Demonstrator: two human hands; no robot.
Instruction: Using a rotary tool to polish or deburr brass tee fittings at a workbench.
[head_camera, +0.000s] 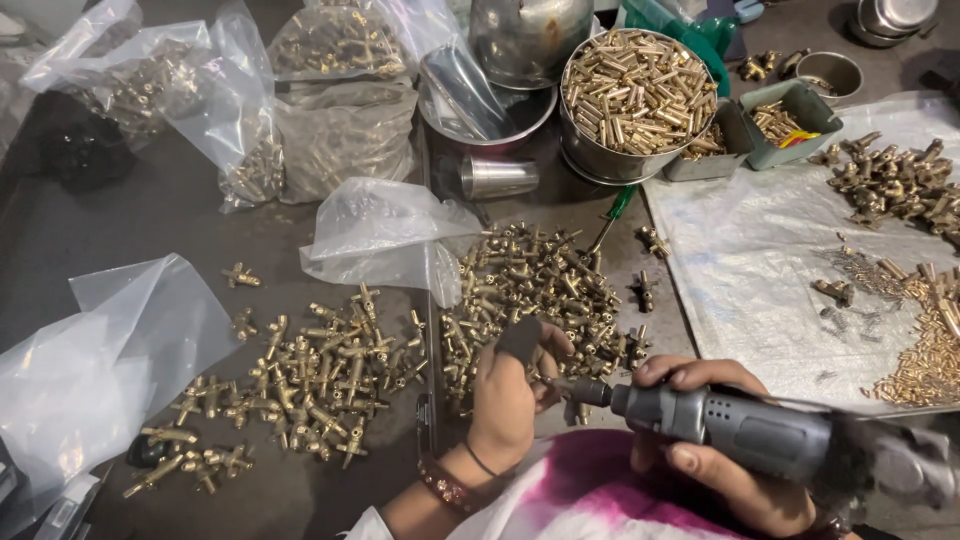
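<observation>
My right hand (720, 450) grips a grey powered screwdriver (760, 430), its tip pointing left toward my left hand (510, 390). My left hand pinches a small brass fitting at the tool's tip; the fitting is mostly hidden by my fingers. A dark cover sits on one finger of that hand. Just beyond my left hand lies a heap of brass fittings (530, 290). A second, looser spread of brass fittings (310, 380) lies to the left.
A steel bowl of brass pins (635, 90) stands at the back, with small trays (790, 120) beside it. Clear plastic bags (385, 235) lie around, some holding brass parts. A plastic sheet (770, 260) on the right carries more fittings (895, 180) and pins (925, 350).
</observation>
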